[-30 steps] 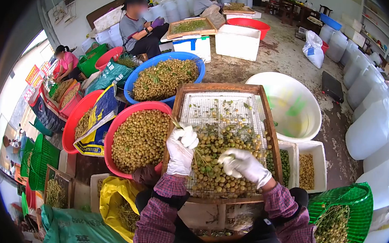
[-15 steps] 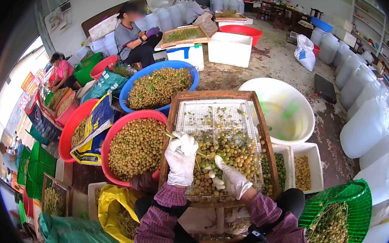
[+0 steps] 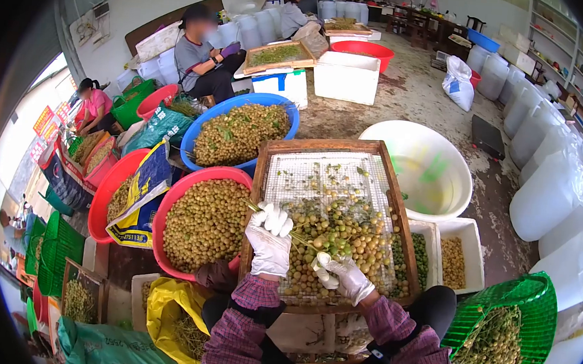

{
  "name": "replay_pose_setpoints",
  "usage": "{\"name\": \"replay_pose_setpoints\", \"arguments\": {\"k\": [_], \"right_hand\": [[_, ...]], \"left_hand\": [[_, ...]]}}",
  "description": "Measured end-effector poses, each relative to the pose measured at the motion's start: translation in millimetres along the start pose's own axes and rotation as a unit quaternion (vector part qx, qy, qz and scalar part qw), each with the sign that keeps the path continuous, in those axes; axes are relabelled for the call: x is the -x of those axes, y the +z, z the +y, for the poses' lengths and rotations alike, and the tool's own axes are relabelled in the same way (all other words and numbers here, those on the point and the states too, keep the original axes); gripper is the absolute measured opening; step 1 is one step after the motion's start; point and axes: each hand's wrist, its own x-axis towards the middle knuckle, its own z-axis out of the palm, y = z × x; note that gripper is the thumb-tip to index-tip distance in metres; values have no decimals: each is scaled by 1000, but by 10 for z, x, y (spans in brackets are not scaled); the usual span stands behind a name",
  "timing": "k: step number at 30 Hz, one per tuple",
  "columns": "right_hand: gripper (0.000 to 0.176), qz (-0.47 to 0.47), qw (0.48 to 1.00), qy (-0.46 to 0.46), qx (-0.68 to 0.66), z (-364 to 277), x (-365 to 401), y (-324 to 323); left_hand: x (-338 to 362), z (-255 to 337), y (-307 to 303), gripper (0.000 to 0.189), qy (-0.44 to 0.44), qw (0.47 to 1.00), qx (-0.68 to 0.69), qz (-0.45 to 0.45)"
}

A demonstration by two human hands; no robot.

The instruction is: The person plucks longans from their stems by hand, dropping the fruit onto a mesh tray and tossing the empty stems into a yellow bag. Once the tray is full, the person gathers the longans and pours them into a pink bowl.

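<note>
My left hand (image 3: 270, 238), in a white glove, is closed around a thin fruit stem (image 3: 302, 240). One stem end pokes out left of the fist; the other side runs right into green and tan fruits. My right hand (image 3: 347, 279), also gloved, has its fingers curled in over the fruits at the lower middle; what lies between them is hidden. Both hands are above a wood-framed wire mesh screen (image 3: 305, 176). Small round fruits (image 3: 362, 239) lie heaped on its lower half, with leaf bits farther up.
Left of the screen stand a pink tub (image 3: 160, 223) and a blue tub (image 3: 295, 124) of fruits. A white tub (image 3: 437, 152) and foam box (image 3: 475, 255) are to the right, with a green basket (image 3: 544, 318) nearer. Other people sit at the back and left.
My right hand has drawn down and slightly left, its fingers curling in more. My left hand keeps hold of the stem in nearly the same place.
</note>
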Motion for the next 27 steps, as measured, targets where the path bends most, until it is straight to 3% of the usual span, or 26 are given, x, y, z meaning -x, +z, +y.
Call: {"name": "replay_pose_setpoints", "arguments": {"k": [4, 7, 10, 14, 19, 21, 22, 25, 27], "right_hand": [[25, 11, 999, -4, -38, 41, 84, 9], [27, -8, 998, -40, 40, 46, 134, 32], [30, -21, 993, 33, 107, -55, 291, 82], [35, -10, 993, 101, 52, -109, 367, -48], [38, 28, 975, 34, 219, -540, 434, -12], [28, 47, 957, -30, 284, -604, 350, -45], [25, 47, 945, -82, 313, -639, 288, -31], [26, 68, 888, -114, 440, -828, 274, 112], [24, 81, 864, -133, 480, -873, 272, 144]], "left_hand": [[-2, -47, -111, 6, -23, 999, 20, 37], [-22, -45, -180, 8, -8, 997, 16, 71], [-98, 99, -262, 5, 9, 998, 4, 68], [-70, 165, -88, 4, -6, 998, -37, 42], [8, 31, 150, 7, -45, 988, -137, 58], [37, -1, 163, 9, -67, 985, -155, 41], [44, -21, 177, 10, -73, 982, -168, 46], [87, -79, 262, 13, -78, 971, -207, 87], [68, -78, 211, 14, -91, 966, -239, 32]]}}
